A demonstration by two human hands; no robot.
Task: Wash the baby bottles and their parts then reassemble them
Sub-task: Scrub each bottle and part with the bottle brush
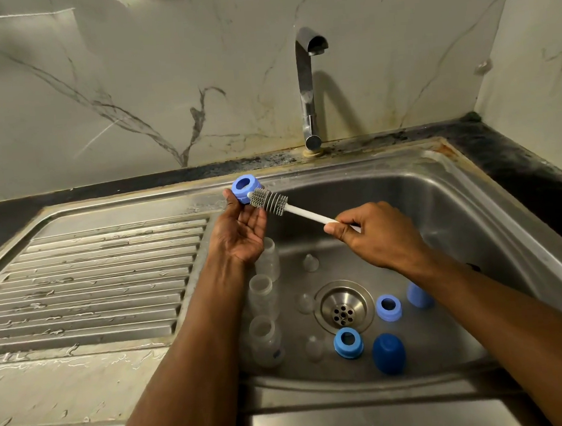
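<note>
Two hands: both are working above the steel sink (455, 179), held over its basin.
Left hand (240, 229): is pinching a light blue bottle collar ring (245, 188) at its fingertips, palm turned up, ring opening facing the camera.
Right hand (375, 235): is gripping the white handle of a bottle brush (292, 208), fingers curled round it.
Brush head: its grey bristles are touching the side of the held ring.
Clear bottles: three are lying in a row along the left of the basin (260, 265) (262, 296) (264, 342).
Clear teats: three are sitting near the drain (343, 308), at (310, 262), (304, 303) and (314, 348).
Other rings: a light blue one (388, 308) and a deeper blue one (348, 343) are lying just beside the drain.
Caps: a dark blue dome cap (389, 354) is resting at the front; a light blue cap (419, 296) is showing partly behind the right forearm.
Tap (308, 86): is standing behind the basin.
Drainboard (93, 281): is lying to the left, wet.
</note>
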